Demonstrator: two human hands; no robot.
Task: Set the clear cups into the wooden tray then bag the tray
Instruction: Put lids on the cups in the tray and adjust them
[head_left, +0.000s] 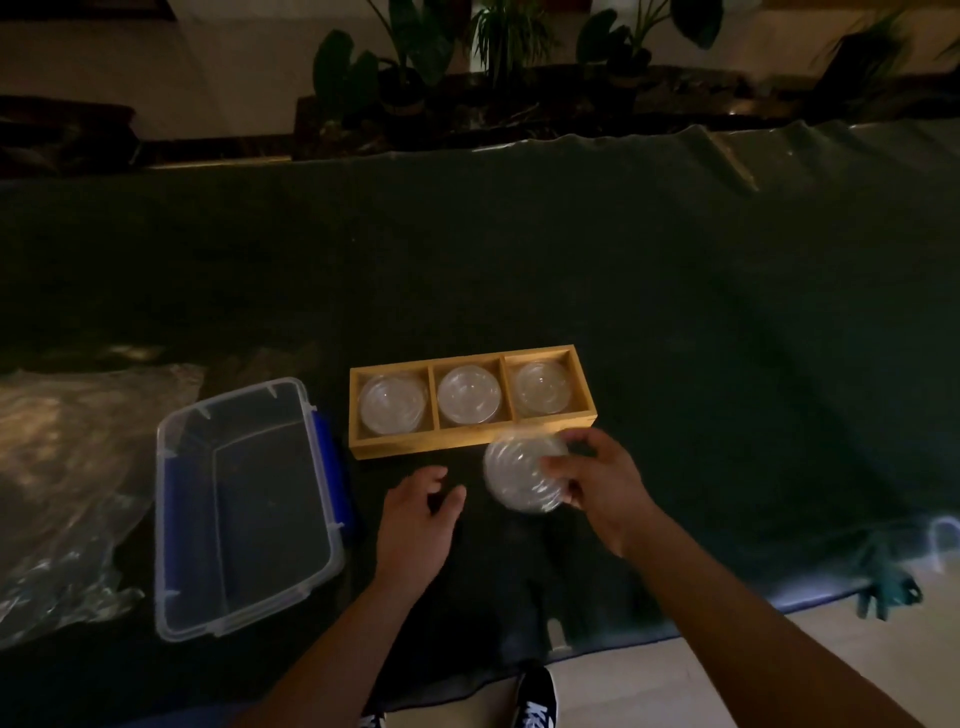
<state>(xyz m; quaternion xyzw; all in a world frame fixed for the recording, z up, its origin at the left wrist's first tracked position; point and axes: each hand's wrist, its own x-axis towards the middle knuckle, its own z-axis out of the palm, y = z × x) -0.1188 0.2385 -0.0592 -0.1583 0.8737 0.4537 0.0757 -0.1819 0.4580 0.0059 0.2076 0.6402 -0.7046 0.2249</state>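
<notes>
A wooden tray with three compartments lies on the dark cloth-covered table. Each compartment holds a clear ribbed cup: left, middle, right. My right hand grips a further clear cup, tilted, just in front of the tray's right half. My left hand hovers to the left of that cup with fingers apart, holding nothing.
An empty clear plastic box with blue clips sits left of the tray. Crumpled clear plastic bags lie at the far left. Potted plants stand behind the table. The table's front edge runs near my shoes.
</notes>
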